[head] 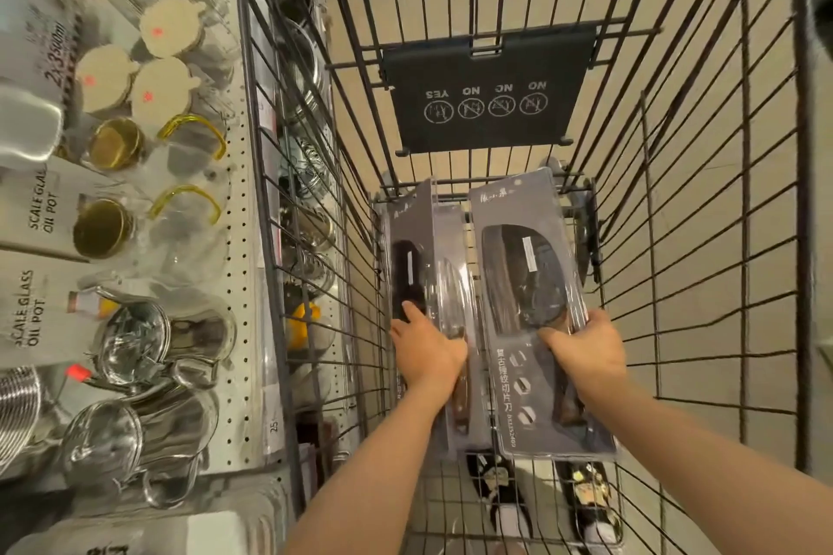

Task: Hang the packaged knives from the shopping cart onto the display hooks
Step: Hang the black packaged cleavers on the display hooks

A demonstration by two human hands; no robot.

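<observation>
The wire shopping cart (676,194) holds two packaged knives lying side by side. The left hand (428,351) has its grip curled round the left knife pack (423,239); the right hand (586,351) grasps the right knife pack (518,239), tilted up. Beside the cart, a shelf (239,239) carries glass oil pots (180,216) with gold lids.

Two grey packaged knives lie lengthwise inside the wire shopping cart (676,239). The left knife pack (417,248) tilts on edge; the right knife pack (527,284), a wide cleaver, faces up, just beside it.
</observation>
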